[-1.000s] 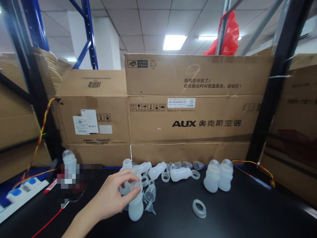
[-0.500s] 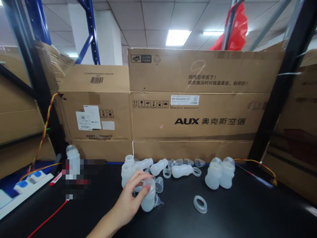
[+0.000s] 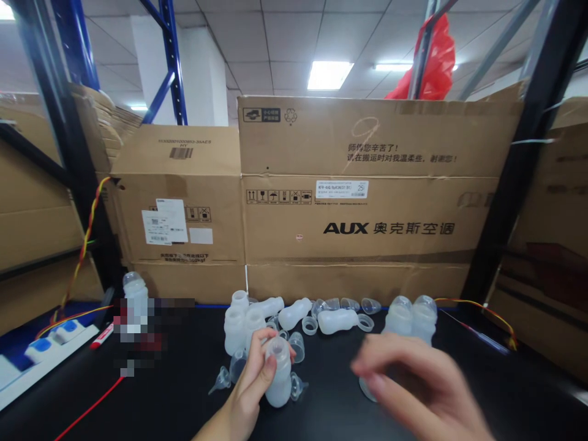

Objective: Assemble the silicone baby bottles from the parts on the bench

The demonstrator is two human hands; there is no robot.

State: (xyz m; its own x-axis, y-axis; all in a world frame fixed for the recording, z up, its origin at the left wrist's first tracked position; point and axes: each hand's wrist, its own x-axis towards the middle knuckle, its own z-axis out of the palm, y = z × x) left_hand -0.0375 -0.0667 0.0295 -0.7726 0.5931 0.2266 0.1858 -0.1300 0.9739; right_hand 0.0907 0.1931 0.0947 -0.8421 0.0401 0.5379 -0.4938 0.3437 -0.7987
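Note:
My left hand [image 3: 252,383] is closed around a small translucent baby bottle [image 3: 278,383], which stands upright with its open neck facing up. From the right comes my right hand [image 3: 418,383], blurred by motion, its curled fingers and thumb apart. Under its fingertips a translucent ring [image 3: 366,389] lies on the black table, partly covered by the hand. Close to the held bottle are a clear nipple [image 3: 298,386], a clear cap [image 3: 297,347] and another nipple [image 3: 222,378]. Behind my left hand stand open bottles [image 3: 235,331].
Farther back lie bottles [image 3: 337,321], rings [image 3: 309,325] and clear caps [image 3: 370,305]. Two capped bottles [image 3: 399,315] stand behind my right hand, another capped bottle [image 3: 136,294] at far left. A power strip [image 3: 50,352], a red marker [image 3: 101,336] and a screwdriver [image 3: 491,342] lie at the sides. Cardboard [image 3: 358,245] walls the back.
My right hand has come into view from the right, over the ring. My left hand has shifted its grip down the bottle and brought it slightly nearer, showing its open neck.

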